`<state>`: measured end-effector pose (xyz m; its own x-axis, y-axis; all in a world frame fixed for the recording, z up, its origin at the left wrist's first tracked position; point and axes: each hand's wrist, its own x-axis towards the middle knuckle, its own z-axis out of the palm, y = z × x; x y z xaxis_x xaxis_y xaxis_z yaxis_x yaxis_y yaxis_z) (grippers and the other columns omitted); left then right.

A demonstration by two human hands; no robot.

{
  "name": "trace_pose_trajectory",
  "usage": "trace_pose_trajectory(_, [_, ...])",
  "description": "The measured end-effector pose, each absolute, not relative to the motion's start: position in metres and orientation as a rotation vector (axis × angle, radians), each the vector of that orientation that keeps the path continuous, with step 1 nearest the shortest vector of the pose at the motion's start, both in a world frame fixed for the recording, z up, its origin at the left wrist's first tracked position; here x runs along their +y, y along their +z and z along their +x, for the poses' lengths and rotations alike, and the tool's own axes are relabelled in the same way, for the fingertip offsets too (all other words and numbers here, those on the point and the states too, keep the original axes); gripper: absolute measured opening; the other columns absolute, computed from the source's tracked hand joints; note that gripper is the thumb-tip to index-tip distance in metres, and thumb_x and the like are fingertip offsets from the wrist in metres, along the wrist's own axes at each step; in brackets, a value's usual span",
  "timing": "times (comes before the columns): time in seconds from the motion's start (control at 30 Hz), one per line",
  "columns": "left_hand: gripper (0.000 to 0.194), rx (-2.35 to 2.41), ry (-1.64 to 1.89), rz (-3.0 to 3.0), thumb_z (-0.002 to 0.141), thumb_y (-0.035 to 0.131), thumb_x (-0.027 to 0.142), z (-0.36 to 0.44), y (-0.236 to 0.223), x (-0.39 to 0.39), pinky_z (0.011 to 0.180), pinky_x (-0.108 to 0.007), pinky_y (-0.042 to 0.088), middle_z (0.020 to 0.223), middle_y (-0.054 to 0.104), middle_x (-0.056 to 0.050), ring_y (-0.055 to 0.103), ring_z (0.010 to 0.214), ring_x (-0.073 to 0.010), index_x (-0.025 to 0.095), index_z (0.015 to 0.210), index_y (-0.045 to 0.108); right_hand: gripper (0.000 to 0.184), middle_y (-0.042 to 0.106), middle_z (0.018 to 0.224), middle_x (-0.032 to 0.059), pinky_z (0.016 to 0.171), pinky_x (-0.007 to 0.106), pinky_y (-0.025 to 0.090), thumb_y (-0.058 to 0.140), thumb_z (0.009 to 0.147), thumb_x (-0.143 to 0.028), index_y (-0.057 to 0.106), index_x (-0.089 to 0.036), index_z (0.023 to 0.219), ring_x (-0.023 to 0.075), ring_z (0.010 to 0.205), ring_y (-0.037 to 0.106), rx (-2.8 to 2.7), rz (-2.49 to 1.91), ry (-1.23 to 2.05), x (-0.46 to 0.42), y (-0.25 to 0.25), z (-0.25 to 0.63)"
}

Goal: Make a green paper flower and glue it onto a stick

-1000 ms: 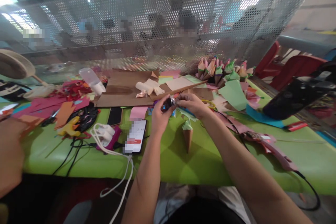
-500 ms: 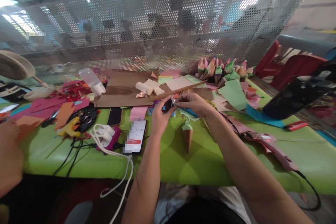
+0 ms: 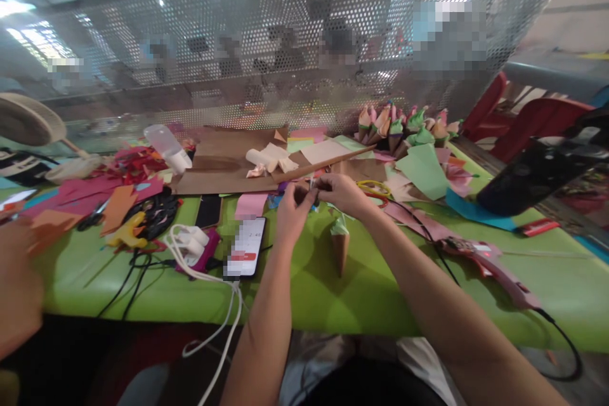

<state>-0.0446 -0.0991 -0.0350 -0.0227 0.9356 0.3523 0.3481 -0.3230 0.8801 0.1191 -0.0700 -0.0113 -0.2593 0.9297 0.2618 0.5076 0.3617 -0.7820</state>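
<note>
My left hand (image 3: 294, 208) and my right hand (image 3: 343, 193) meet above the green table (image 3: 371, 304), fingers pinched together. Between the fingertips is a small pale, shiny bit, mostly hidden; its kind I cannot make out. Just below my hands lies a brown paper cone (image 3: 340, 250) with crinkled light green paper at its wide end, untouched by either hand. To the left of my left forearm rests a phone (image 3: 246, 254) with a lit screen. Blue scraps and a yellow ring (image 3: 373, 188) lie close behind my hands.
Brown cardboard (image 3: 223, 168) and paper sheets spread behind. Finished-looking paper cones (image 3: 413, 127) cluster at back right. A pink corded tool (image 3: 490, 260) and black bottle (image 3: 523, 171) are on the right. White cables (image 3: 233, 323) hang over the edge. Another person's arm (image 3: 19, 285) is at far left.
My fingertips have drawn closer together, and the dark thing seen between them before is now hidden. A black cord now shows beside my right forearm, which has shifted slightly.
</note>
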Motion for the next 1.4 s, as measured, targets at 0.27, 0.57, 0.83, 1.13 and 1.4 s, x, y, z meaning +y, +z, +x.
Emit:
trace_pose_trajectory(0.27, [0.008,1.484,1.214,1.921,0.095,0.056,0.03,-0.05,-0.043,-0.094,0.073,-0.029,0.048,0.085,0.072,-0.004,0.068,0.079,-0.0212,0.025,0.089,0.055,0.006,0.063,0.066,-0.003,0.062,0.024,0.036,0.062,0.072,-0.025,0.066,-0.019,0.072,0.0141,0.065,0.054,-1.954,-1.263,0.661,-0.072,-0.015,0.113])
trace_pose_trajectory(0.57, [0.01,1.566,1.348,1.884,0.094,0.056,0.026,-0.042,-0.039,-0.098,0.079,-0.03,0.049,0.089,0.072,-0.006,0.069,0.087,-0.0223,0.025,0.085,0.052,0.007,0.058,0.062,-0.0015,0.056,0.026,0.031,0.061,0.072,-0.027,0.062,-0.021,0.068,0.0152,0.06,0.05,-1.87,-1.437,0.6,-0.084,-0.005,0.102])
trace_pose_trajectory(0.83, [0.01,1.419,1.373,1.784,0.096,0.053,0.028,-0.045,-0.036,-0.098,0.079,-0.028,0.047,0.089,0.069,-0.002,0.065,0.086,-0.0194,0.025,0.086,0.052,0.008,0.067,0.071,-0.0004,0.064,0.025,0.038,0.062,0.078,-0.026,0.067,-0.02,0.078,0.016,0.068,0.057,-1.927,-1.272,0.647,-0.082,-0.006,0.107])
trace_pose_trajectory(1.13, [0.009,1.365,1.372,1.917,0.096,0.053,0.028,-0.042,-0.044,-0.097,0.088,-0.03,0.048,0.085,0.066,-0.004,0.065,0.091,-0.0217,0.026,0.088,0.054,0.005,0.07,0.08,0.0062,0.061,0.028,0.03,0.059,0.082,-0.022,0.063,-0.021,0.079,0.0193,0.069,0.057,-2.122,-1.413,0.266,-0.083,-0.006,0.107])
trace_pose_trajectory(1.4, [0.012,1.448,1.411,1.908,0.097,0.05,0.026,-0.04,-0.04,-0.099,0.085,-0.031,0.048,0.088,0.068,-0.005,0.065,0.088,-0.0215,0.025,0.085,0.051,0.008,0.071,0.088,0.0099,0.065,0.029,0.034,0.054,0.087,-0.019,0.061,-0.02,0.089,0.0231,0.077,0.061,-2.109,-1.401,0.223,-0.085,-0.008,0.099])
